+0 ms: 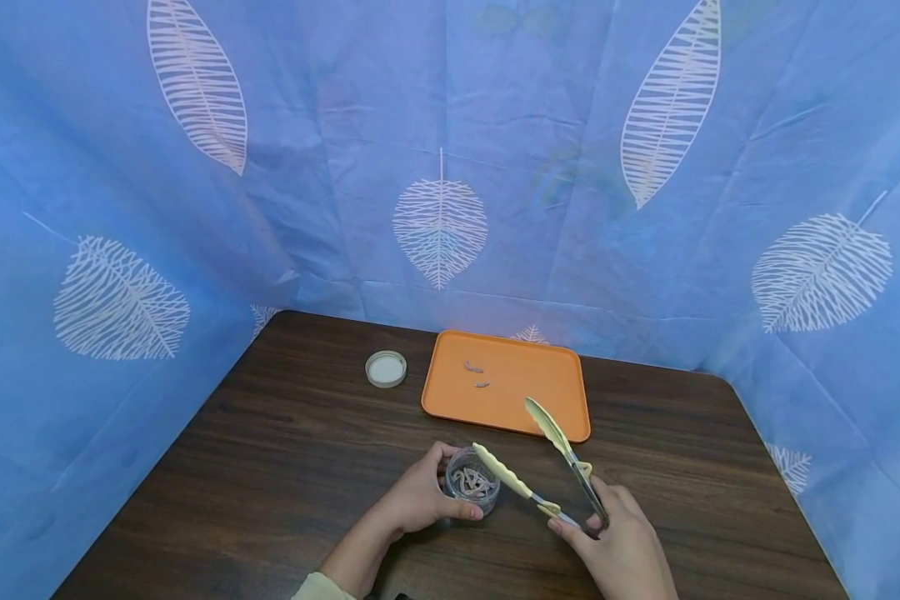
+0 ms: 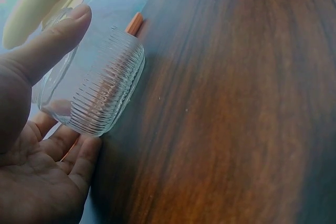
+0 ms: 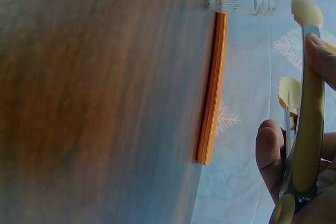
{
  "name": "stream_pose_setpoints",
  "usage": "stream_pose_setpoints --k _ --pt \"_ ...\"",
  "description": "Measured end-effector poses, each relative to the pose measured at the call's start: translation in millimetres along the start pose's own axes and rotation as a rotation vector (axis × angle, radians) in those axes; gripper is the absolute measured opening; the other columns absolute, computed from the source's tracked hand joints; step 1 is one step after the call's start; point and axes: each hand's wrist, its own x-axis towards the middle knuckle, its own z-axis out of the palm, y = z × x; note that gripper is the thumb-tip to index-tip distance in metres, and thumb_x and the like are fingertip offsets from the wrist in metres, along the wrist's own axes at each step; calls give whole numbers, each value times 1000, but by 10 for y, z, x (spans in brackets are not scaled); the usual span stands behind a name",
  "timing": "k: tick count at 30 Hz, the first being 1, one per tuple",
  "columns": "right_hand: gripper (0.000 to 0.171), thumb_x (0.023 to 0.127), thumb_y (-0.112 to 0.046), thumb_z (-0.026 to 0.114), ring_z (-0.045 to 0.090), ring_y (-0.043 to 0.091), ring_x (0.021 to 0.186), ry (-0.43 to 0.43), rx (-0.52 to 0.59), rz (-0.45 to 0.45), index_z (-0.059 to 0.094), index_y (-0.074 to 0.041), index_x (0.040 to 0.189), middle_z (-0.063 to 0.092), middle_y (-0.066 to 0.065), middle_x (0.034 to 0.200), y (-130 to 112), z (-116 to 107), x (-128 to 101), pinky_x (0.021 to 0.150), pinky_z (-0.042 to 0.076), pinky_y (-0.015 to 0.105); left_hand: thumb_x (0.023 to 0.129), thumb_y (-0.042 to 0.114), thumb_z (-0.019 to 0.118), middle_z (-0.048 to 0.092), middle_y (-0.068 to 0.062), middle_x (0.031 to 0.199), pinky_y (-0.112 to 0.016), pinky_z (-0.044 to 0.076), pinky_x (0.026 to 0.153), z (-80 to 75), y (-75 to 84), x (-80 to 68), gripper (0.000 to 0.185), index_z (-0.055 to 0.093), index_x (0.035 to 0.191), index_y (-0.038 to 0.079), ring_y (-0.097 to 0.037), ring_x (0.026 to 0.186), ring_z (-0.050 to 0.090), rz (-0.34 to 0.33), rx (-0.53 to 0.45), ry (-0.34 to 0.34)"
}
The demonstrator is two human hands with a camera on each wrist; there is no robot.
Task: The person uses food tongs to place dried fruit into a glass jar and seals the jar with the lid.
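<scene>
At left centre of the head view a small white lid [image 1: 386, 368] lies flat on the dark wood counter [image 1: 285, 467], apart from everything else. Lower centre: left hand [image 1: 418, 497] wraps a small ribbed glass jar [image 1: 472, 482], thumb on one side and fingers curled round the other; the left wrist view shows the same hold, the ribbed wall [image 2: 105, 95] against the fingers [image 2: 79, 156]. The jar stands upright on the counter and holds a tangle of small pale curved pieces. Judged: the glass is light, rigid, breakable and smooth, though the ribs should give some purchase; a hold round the wall, as now, looks the sound one, since the mouth must stay free. The pieces look thin and light, likely to slip from smooth tips. Right of the jar, pale yellow tongs [image 1: 540, 467] are held near their hinge by the right hand [image 1: 618, 542], fingers clenched on the arms; the arms stand spread wide, one tip at the jar's rim, the other over the near edge of the orange tray [image 1: 547, 400]. The tongs carry nothing. Two small pieces [image 1: 477, 375] lie on the tray's upper left part. The tray has a low raised lip; the counter's right portion offers room, with blue leaf-print cloth [image 1: 450, 167] closing the back and sides.
</scene>
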Motion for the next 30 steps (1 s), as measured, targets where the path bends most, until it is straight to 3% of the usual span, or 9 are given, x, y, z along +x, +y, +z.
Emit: stream_pose_setpoints --k 6,11,15,19,26,30 --pt "107 85 -63 87 57 15 82 30 4 13 48 4 158 64 6 108 -82 -19 52 70 46 32 77 25 101 68 -7 136 -53 49 109 0 -7 21 79 56 141 16 -27 129 63 9 -3 7" --pt "103 86 -57 89 58 15 87 73 9 -37 49 5 158 66 9 120 -179 -25 112 76 49 35 77 25 102 68 -8 137 -54 48 109 -4 0 16 80 56 141 16 -29 131 62 6 1 9" --pt "101 87 -55 89 57 16 88 77 19 -63 48 5 158 65 13 128 -283 -28 186 73 47 32 77 26 102 68 -9 137 -56 49 109 -2 1 4 79 56 141 15 -30 131 63 2 -3 7" --pt "105 88 -61 85 56 17 88 49 26 -58 46 4 161 63 12 126 -383 -25 248 71 43 30 77 28 102 68 -10 137 -58 49 109 8 -7 0 80 56 141 15 -31 131 63 0 -5 12" --pt "98 90 -55 86 57 17 85 60 22 -102 47 0 161 64 10 117 -457 48 421 70 45 32 77 29 101 67 -9 139 -58 49 110 -11 -8 3 79 56 141 16 -30 131 62 0 -11 6" --pt "97 90 -56 86 60 18 85 61 20 -107 49 0 160 66 14 122 -480 82 529 68 47 32 78 29 101 66 -8 140 -58 49 110 -14 -19 13 79 56 142 17 -29 131 62 1 -18 -2"
